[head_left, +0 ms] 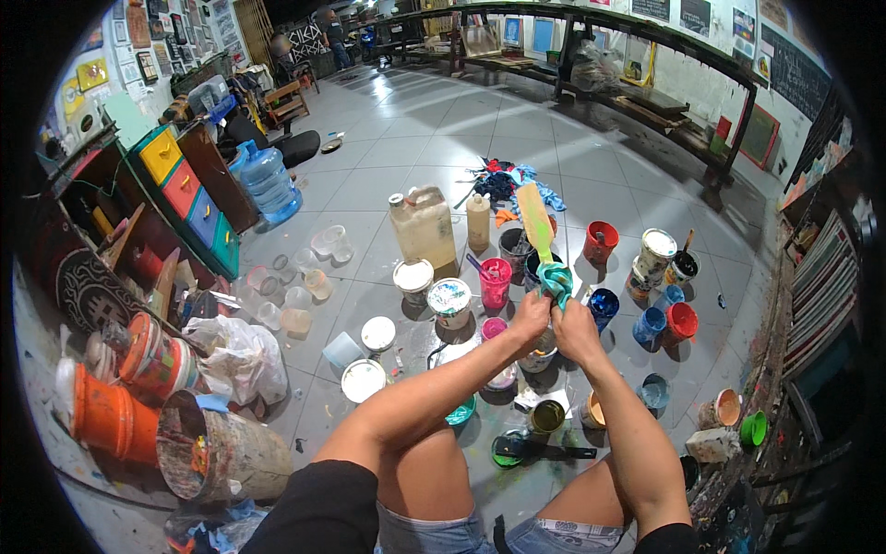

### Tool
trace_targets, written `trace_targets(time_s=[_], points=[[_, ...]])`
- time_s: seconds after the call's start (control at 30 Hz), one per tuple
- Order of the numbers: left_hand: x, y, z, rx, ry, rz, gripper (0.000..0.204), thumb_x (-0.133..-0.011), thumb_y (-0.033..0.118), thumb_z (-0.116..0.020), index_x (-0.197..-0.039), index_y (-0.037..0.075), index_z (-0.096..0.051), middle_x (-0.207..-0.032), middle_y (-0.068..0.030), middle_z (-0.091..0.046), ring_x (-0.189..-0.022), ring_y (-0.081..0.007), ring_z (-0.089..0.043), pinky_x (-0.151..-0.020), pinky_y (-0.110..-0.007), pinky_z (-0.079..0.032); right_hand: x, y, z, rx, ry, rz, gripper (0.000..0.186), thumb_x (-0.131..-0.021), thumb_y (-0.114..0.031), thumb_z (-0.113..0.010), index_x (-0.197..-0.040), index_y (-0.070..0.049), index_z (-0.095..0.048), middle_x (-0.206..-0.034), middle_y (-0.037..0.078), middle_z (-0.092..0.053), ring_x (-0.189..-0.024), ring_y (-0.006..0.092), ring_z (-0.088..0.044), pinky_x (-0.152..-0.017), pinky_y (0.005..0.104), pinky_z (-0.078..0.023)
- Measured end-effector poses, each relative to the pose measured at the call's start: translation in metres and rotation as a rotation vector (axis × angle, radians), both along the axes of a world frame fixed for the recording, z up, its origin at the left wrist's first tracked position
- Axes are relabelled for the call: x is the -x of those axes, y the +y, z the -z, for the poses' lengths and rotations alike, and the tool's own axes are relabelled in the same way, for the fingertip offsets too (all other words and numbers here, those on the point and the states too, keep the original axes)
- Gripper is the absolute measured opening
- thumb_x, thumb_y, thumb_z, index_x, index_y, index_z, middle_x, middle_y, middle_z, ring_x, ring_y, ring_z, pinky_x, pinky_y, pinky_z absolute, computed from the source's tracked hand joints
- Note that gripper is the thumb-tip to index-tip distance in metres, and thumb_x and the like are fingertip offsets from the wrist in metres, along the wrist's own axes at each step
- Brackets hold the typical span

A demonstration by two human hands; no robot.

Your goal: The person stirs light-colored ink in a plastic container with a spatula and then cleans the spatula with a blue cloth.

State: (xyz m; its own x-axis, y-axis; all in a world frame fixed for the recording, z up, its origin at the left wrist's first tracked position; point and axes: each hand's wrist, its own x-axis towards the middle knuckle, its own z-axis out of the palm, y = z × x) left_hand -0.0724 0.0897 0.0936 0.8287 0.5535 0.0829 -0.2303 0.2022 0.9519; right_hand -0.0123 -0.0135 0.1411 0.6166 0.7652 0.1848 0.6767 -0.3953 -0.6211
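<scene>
In front of me a flat paint paddle (534, 220), yellowish with green smears, points up and away. A teal cloth (556, 279) is bunched round its lower part. My left hand (530, 316) is closed at the cloth's near left side. Pressed close beside it, my right hand (575, 330) is closed too, gripping the cloth from the right. The paddle's lower end is hidden by cloth and fingers. Below my hands stands a paint tub (538, 360), partly covered by them. A pink cup (496, 284) and a dark blue cup (604, 307) flank the hands.
White-lidded tubs (451, 303) and a large jerrycan (424, 226) stand left of centre. Red cups (601, 242) and blue cups (650, 323) are on the right. Rags (517, 183) lie farther off. A stained bin (226, 452) stands near left. Two people (334, 42) are far back.
</scene>
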Motion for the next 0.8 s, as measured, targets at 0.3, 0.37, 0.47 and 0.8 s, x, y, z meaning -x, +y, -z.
trace_targets(time_s=[0.3,0.37,0.47,0.8], points=[[0.001,0.011,-0.061,0.341,-0.175,0.025,0.029,-0.102,0.028,-0.037,-0.1,0.007,-0.058,-0.091,-0.0033,-0.06,-0.076,-0.0115,-0.056,-0.067,-0.027,-0.046,-0.001,0.002,-0.013,-0.254,0.342,-0.073,0.034,-0.093,-0.029,-0.049,-0.1,0.004,-0.058,-0.088,0.028,-0.061,-0.085,0.0445,-0.058,-0.073,0.0458,-0.044],[0.005,-0.001,-0.076,0.395,-0.183,-0.05,0.03,-0.102,0.029,-0.038,-0.097,0.007,-0.057,-0.087,-0.0029,-0.059,-0.071,-0.0116,-0.055,-0.063,-0.028,-0.045,-0.004,0.002,-0.01,-0.222,0.258,-0.041,0.037,-0.095,-0.031,-0.046,-0.094,0.005,-0.057,-0.076,0.02,-0.058,-0.07,0.0309,-0.054,-0.066,0.0419,-0.043],[0.001,0.018,-0.05,0.302,-0.155,-0.134,0.028,-0.1,0.028,-0.039,-0.094,0.007,-0.056,-0.08,-0.0026,-0.057,-0.067,-0.0127,-0.054,-0.059,-0.029,-0.045,0.02,0.006,-0.03,-0.141,0.242,0.002,0.046,-0.096,-0.038,-0.042,-0.095,0.005,-0.058,-0.082,0.025,-0.059,-0.079,0.0354,-0.058,-0.072,0.0451,-0.043],[0.009,0.022,-0.081,0.504,-0.101,-0.233,0.042,-0.088,0.05,-0.046,-0.084,0.009,-0.054,-0.067,-0.0027,-0.053,-0.057,-0.0137,-0.052,-0.053,-0.028,-0.043,0.024,0.021,0.001,-0.328,0.514,0.028,0.053,-0.098,-0.044,-0.034,-0.097,0.004,-0.058,-0.091,0.021,-0.064,-0.089,0.0355,-0.061,-0.079,0.0415,-0.044]])
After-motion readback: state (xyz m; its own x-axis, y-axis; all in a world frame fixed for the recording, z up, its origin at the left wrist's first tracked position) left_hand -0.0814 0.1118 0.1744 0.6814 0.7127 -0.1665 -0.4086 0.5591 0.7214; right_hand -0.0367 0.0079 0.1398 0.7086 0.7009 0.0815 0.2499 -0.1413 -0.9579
